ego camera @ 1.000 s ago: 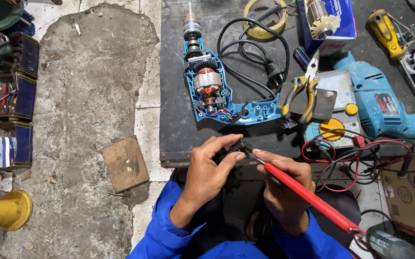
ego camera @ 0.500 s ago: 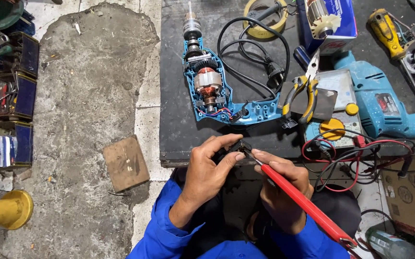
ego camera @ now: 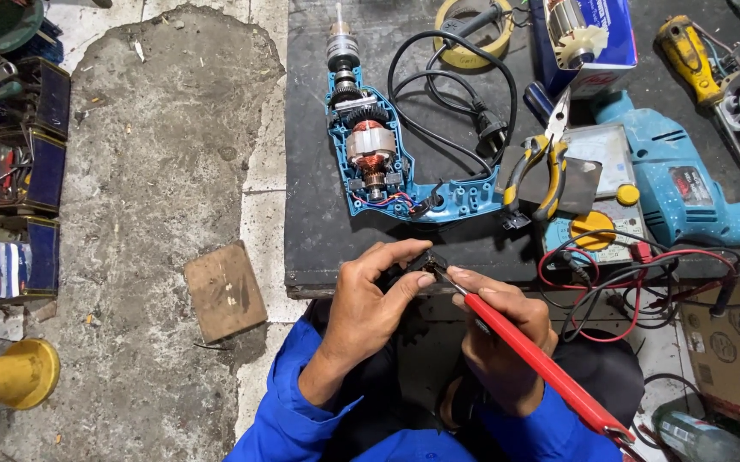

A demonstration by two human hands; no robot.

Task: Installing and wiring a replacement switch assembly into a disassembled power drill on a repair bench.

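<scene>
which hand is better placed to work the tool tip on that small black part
Right. The right hand already grips the red-handled tool, tip at the small black part; the left hand is occupied pinching that part.

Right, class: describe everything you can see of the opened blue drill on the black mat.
The opened blue plastic drill body lies flat on the black mat, its cover off and its metal chuck pointing away from the person. Inside show dark gears, a copper-wound armature and thin red and blue wires near the handle. A black cord loops from the handle to a plug. Neither hand touches it; yellow-handled pliers lie beside its handle.
</scene>
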